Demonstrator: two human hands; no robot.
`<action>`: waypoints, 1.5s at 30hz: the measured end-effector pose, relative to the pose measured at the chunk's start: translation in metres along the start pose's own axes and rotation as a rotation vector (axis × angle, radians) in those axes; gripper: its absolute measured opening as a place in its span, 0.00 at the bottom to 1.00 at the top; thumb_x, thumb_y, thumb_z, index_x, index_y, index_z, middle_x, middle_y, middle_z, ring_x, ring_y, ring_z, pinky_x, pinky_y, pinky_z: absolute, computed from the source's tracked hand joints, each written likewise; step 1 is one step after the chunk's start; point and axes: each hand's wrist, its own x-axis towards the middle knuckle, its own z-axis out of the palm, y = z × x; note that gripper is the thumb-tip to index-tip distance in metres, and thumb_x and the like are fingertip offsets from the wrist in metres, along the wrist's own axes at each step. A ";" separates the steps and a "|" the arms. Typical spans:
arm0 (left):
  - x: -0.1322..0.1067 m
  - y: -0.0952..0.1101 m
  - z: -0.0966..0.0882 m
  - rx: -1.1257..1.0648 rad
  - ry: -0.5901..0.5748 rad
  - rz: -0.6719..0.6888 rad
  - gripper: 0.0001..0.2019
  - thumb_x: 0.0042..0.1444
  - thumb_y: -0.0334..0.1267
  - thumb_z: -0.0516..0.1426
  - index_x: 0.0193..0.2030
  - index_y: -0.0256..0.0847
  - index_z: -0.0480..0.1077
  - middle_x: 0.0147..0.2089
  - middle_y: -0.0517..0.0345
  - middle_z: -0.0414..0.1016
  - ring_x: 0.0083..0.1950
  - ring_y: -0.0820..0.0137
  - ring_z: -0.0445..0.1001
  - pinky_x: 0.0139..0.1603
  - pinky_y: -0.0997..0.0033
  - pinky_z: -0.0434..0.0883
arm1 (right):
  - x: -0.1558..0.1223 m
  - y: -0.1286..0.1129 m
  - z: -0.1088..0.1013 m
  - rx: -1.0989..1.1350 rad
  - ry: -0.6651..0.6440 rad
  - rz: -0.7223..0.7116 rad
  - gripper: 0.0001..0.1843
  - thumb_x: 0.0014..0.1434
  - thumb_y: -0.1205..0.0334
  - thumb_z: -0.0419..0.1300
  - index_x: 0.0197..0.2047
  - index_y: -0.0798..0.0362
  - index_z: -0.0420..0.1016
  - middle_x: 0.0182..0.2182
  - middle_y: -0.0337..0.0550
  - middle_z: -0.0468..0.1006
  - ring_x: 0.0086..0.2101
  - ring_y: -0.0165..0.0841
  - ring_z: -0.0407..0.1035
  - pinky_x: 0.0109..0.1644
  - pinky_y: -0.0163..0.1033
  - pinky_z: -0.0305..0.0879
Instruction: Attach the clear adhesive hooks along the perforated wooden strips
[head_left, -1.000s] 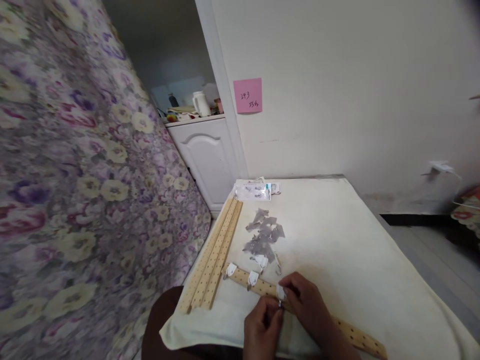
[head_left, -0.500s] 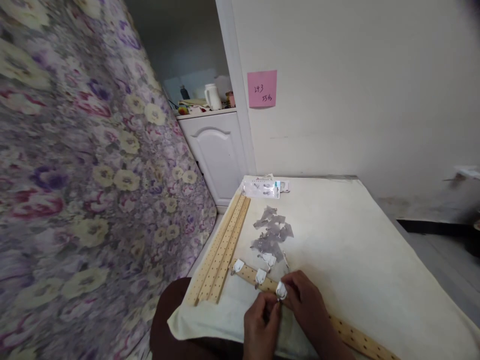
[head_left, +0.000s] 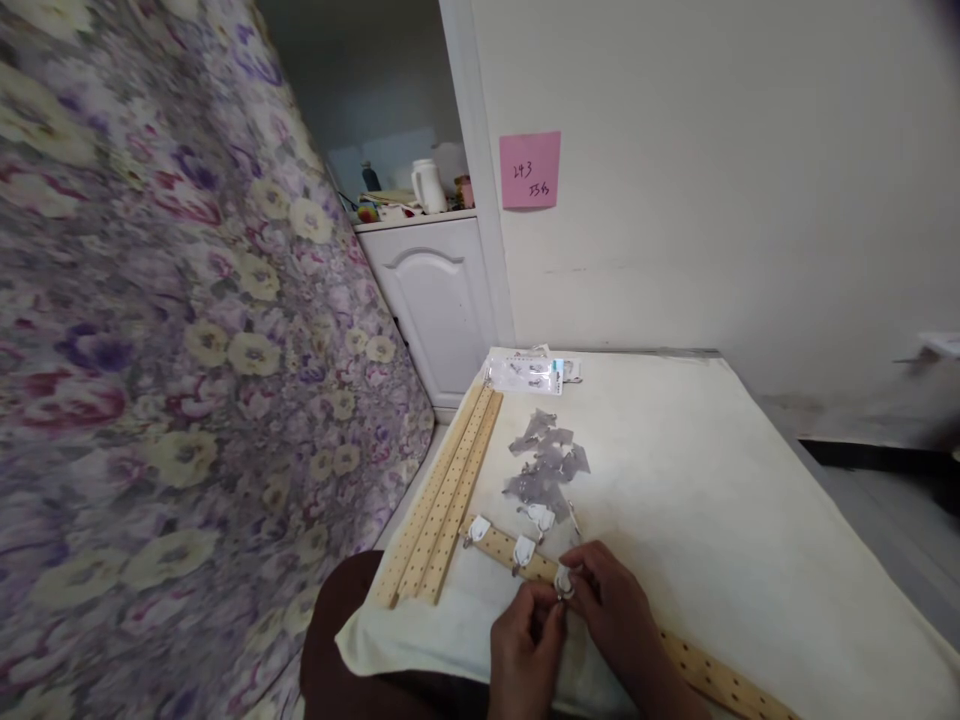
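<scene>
A light wooden strip with rows of holes (head_left: 491,543) lies slanted across the near part of the table, passing under my hands. Two small white tags, one at the strip's far end (head_left: 478,528) and another beside it (head_left: 523,549), sit on it with shiny metal bits at their lower edges. My right hand (head_left: 613,605) pinches a third white tag (head_left: 563,580) between thumb and fingers. Just below that tag, my left hand (head_left: 527,640) is closed in a pinch at its metal end; what lies between these fingertips is too small to make out.
Several perforated wooden strips (head_left: 442,510) lie side by side along the table's left edge. Small grey plastic bags (head_left: 546,465) are heaped mid-table, with a loose white tag (head_left: 540,516) near them. Clear packaging (head_left: 525,374) lies at the back. A flowered curtain (head_left: 187,350) hangs on the left.
The view has shifted slightly. Both hands stay at the third tag in nearly the same pose; the tag looks turned a little under the right fingers.
</scene>
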 end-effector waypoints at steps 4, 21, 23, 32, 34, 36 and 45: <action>0.000 -0.001 0.000 -0.004 -0.007 -0.014 0.10 0.56 0.44 0.54 0.33 0.41 0.70 0.26 0.63 0.68 0.28 0.73 0.64 0.30 0.78 0.63 | 0.001 0.001 0.000 0.011 0.005 -0.004 0.12 0.56 0.66 0.49 0.39 0.50 0.72 0.37 0.42 0.76 0.37 0.32 0.71 0.41 0.36 0.65; 0.000 -0.002 0.000 0.008 0.001 -0.010 0.10 0.56 0.45 0.55 0.33 0.40 0.71 0.26 0.62 0.70 0.28 0.73 0.66 0.30 0.78 0.64 | -0.001 0.005 -0.001 0.026 -0.001 0.020 0.13 0.52 0.67 0.51 0.40 0.50 0.72 0.36 0.42 0.76 0.35 0.33 0.71 0.41 0.37 0.66; 0.000 -0.002 0.000 0.003 0.006 -0.011 0.10 0.56 0.45 0.55 0.33 0.40 0.71 0.26 0.62 0.71 0.28 0.73 0.66 0.29 0.78 0.64 | -0.001 0.005 -0.001 0.034 0.003 0.014 0.13 0.52 0.67 0.51 0.39 0.50 0.72 0.36 0.42 0.76 0.35 0.33 0.71 0.41 0.37 0.66; 0.000 -0.001 0.001 -0.024 -0.002 -0.016 0.11 0.56 0.45 0.55 0.33 0.40 0.70 0.25 0.62 0.69 0.27 0.74 0.65 0.28 0.78 0.63 | -0.001 0.004 0.000 -0.007 0.000 0.028 0.11 0.51 0.65 0.54 0.39 0.49 0.72 0.33 0.40 0.76 0.33 0.33 0.71 0.38 0.36 0.66; 0.000 -0.001 0.001 -0.030 0.003 -0.015 0.10 0.56 0.44 0.55 0.32 0.40 0.71 0.24 0.62 0.69 0.27 0.74 0.65 0.28 0.79 0.63 | -0.001 0.002 -0.001 -0.020 -0.002 0.034 0.10 0.51 0.63 0.55 0.39 0.48 0.72 0.34 0.40 0.76 0.34 0.33 0.71 0.39 0.37 0.65; 0.000 -0.001 0.001 -0.031 0.004 -0.008 0.10 0.55 0.44 0.55 0.32 0.40 0.71 0.25 0.63 0.69 0.27 0.74 0.65 0.28 0.79 0.63 | 0.000 -0.002 -0.003 -0.022 -0.015 0.057 0.09 0.51 0.62 0.56 0.38 0.48 0.72 0.34 0.39 0.76 0.34 0.33 0.71 0.40 0.37 0.65; -0.001 -0.001 -0.001 0.028 0.000 0.020 0.09 0.56 0.44 0.54 0.31 0.41 0.69 0.27 0.62 0.69 0.29 0.72 0.66 0.31 0.77 0.63 | 0.005 -0.009 -0.004 -0.042 -0.024 0.168 0.07 0.50 0.61 0.57 0.34 0.47 0.72 0.31 0.37 0.77 0.32 0.33 0.71 0.37 0.37 0.62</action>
